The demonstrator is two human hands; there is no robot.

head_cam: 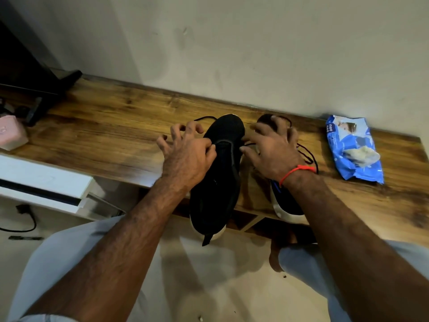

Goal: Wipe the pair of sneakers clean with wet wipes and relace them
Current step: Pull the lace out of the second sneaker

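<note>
Fingers (210, 145) of the left hand (185, 156) pinch the lace at the near sneaker (218, 173), which lies toe-away on the bench (104, 135), its long axis running from the person toward the wall. Just right, the right hand (274, 149) pinches the lace's other strand (249, 144), covering the second sneaker (287, 203). Both hands flank the eyelets equally. Farther right lies the wipes pack (355, 149).
</note>
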